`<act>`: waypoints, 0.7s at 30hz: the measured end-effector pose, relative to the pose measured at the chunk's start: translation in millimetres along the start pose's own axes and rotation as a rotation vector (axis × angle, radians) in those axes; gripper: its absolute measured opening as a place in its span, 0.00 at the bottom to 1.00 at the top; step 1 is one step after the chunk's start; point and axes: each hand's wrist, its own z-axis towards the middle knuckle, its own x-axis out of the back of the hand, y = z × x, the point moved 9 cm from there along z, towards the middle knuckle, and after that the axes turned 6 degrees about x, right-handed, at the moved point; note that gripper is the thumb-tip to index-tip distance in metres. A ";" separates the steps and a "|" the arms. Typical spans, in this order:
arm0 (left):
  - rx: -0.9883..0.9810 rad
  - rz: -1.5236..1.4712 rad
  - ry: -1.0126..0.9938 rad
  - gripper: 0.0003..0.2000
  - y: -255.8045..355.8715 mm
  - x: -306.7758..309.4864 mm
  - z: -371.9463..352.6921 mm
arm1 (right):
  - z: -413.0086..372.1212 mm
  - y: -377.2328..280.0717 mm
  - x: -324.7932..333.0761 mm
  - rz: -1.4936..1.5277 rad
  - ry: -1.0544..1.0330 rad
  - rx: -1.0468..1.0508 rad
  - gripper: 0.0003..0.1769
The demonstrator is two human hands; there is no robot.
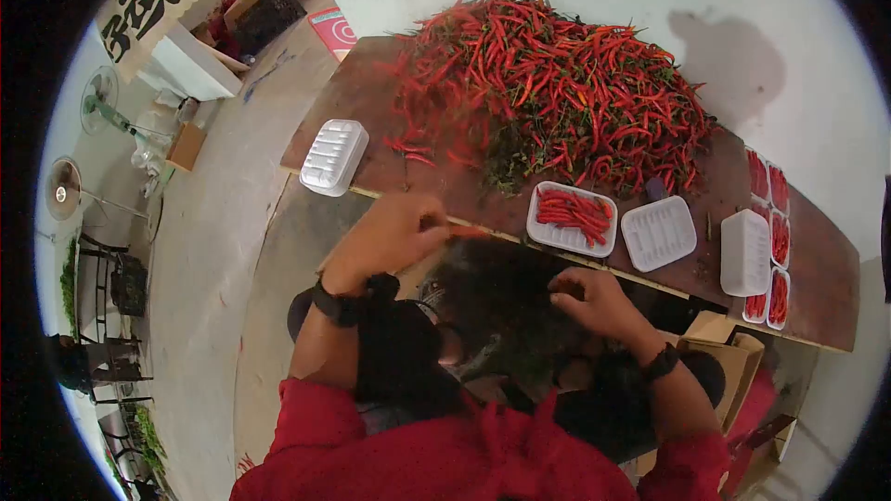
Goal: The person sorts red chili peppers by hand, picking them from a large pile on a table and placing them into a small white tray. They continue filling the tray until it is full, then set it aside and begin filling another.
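A blurry red pepper (470,233) is just by the left hand (388,234) at the edge of the bench (826,278) and could fall if a pinch is loose, but I can't tell if that hand grips it or if the curled right hand (601,302) holds anything.

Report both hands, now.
Left hand: curled, beside a blurred red streak; whether holding it cannot be told.
Right hand: loosely curled; no held thing shows.
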 end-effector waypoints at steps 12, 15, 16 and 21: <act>-0.288 -0.008 -0.130 0.08 52.9 -48.3 6.6 | -16.8 4.3 -5.1 0.228 0.001 -0.181 0.18; -0.220 0.112 -0.081 0.08 40.1 -29.2 8.1 | -21.0 -1.5 -0.7 0.175 0.014 -0.125 0.18; -0.160 0.222 0.008 0.07 27.2 -13.5 8.2 | -22.5 -2.3 0.8 0.179 0.016 -0.125 0.18; 0.410 0.678 0.064 0.08 -57.3 32.2 -6.9 | -21.5 -7.4 3.6 0.053 -0.035 -0.097 0.18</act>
